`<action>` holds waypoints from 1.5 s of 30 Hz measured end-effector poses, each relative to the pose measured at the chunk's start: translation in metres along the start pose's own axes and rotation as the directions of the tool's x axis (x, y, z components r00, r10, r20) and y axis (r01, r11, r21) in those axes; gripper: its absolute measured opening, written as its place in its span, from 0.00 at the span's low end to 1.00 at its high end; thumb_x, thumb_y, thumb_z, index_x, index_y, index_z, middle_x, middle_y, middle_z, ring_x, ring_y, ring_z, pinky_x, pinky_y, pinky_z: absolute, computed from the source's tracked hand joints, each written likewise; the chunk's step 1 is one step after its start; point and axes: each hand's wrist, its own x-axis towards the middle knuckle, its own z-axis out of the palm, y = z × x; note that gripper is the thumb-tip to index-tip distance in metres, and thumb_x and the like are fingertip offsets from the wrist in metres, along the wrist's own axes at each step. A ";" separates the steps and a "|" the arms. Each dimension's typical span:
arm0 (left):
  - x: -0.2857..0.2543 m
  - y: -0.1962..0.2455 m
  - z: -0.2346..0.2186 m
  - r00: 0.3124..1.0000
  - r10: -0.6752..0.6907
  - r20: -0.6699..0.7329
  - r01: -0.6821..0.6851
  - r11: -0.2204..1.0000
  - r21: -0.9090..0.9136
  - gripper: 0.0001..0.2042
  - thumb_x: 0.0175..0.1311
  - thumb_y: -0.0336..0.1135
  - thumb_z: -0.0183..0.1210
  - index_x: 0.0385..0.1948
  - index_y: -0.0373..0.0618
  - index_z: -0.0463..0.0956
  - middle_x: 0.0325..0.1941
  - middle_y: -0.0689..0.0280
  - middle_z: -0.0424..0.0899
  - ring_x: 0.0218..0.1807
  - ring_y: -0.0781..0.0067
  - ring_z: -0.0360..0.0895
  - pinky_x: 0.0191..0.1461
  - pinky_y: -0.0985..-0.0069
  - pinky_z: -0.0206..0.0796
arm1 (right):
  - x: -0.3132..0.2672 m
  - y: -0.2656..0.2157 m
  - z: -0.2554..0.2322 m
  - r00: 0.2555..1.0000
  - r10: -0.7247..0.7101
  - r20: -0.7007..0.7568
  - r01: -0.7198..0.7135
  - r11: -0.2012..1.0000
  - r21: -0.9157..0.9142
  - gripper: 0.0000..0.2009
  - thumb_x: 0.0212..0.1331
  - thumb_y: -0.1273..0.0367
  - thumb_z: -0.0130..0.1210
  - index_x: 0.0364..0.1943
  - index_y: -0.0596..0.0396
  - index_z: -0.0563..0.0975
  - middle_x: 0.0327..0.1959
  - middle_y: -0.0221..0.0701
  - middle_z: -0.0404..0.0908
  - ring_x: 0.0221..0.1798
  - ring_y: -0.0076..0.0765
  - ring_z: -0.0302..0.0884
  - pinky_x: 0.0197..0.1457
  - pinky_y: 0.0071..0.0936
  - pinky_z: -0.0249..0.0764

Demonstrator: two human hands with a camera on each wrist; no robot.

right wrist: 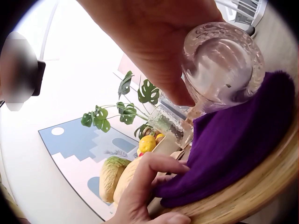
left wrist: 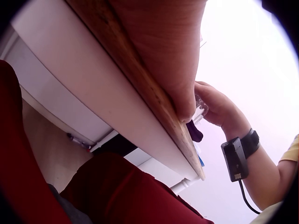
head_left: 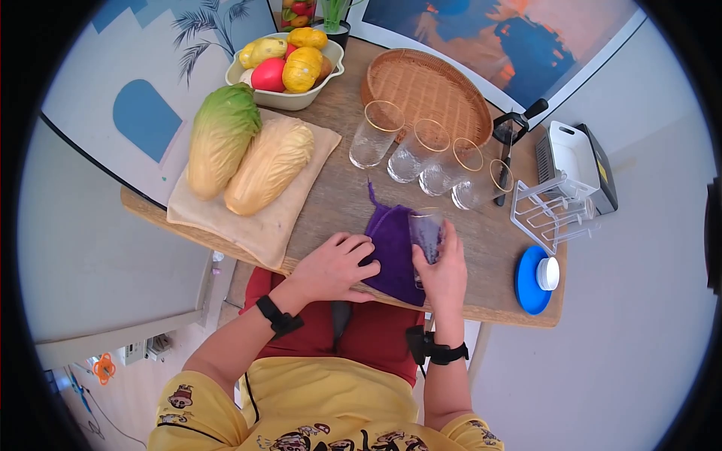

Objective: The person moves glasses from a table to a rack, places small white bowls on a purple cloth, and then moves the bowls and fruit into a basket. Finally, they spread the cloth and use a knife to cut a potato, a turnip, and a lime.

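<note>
My right hand (head_left: 444, 267) grips a clear textured drinking glass (head_left: 427, 233), thumb on one side and fingers on the other. The glass leans over a purple cloth (head_left: 392, 259) that has a thin cord at its far corner. In the right wrist view the base of the glass (right wrist: 224, 70) faces the camera, close over the cloth (right wrist: 233, 144). My left hand (head_left: 335, 267) rests at the cloth's left edge with its fingertips touching the fabric. Its thumb lies apart, by the table's front edge.
Several gold-rimmed glasses (head_left: 374, 139) stand in a row before a round wicker tray (head_left: 429, 90). Two cabbages (head_left: 267, 165) lie on a beige cloth (head_left: 274, 233) at left, below a bowl (head_left: 297, 99) of fruit. At right are a white rack (head_left: 538, 225) and a blue plate (head_left: 530, 293).
</note>
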 end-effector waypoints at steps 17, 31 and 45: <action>0.001 0.000 0.000 1.000 0.003 0.015 -0.003 1.000 0.003 0.25 0.53 0.59 0.67 0.43 0.50 0.77 0.53 0.60 0.76 0.62 0.57 0.71 0.63 0.60 0.65 | 0.002 -0.024 0.010 0.987 -0.102 0.127 0.084 0.986 0.143 0.38 0.52 0.61 0.70 0.69 0.54 0.66 0.59 0.47 0.76 0.55 0.55 0.80 0.54 0.45 0.79; 0.001 0.001 -0.001 1.000 0.001 0.016 -0.001 1.000 0.014 0.27 0.53 0.61 0.67 0.44 0.49 0.78 0.52 0.58 0.76 0.62 0.56 0.72 0.64 0.59 0.65 | -0.004 -0.014 0.008 0.994 -0.104 0.043 0.100 0.991 0.083 0.37 0.53 0.63 0.69 0.69 0.55 0.66 0.58 0.47 0.76 0.55 0.58 0.79 0.55 0.45 0.79; 0.000 0.001 0.000 1.000 0.005 0.016 -0.005 1.000 0.012 0.27 0.53 0.61 0.67 0.44 0.48 0.78 0.52 0.58 0.76 0.63 0.56 0.71 0.64 0.59 0.65 | -0.004 -0.013 0.003 0.995 -0.075 0.072 0.066 0.990 0.121 0.38 0.54 0.62 0.68 0.69 0.53 0.66 0.58 0.46 0.75 0.56 0.58 0.79 0.55 0.46 0.78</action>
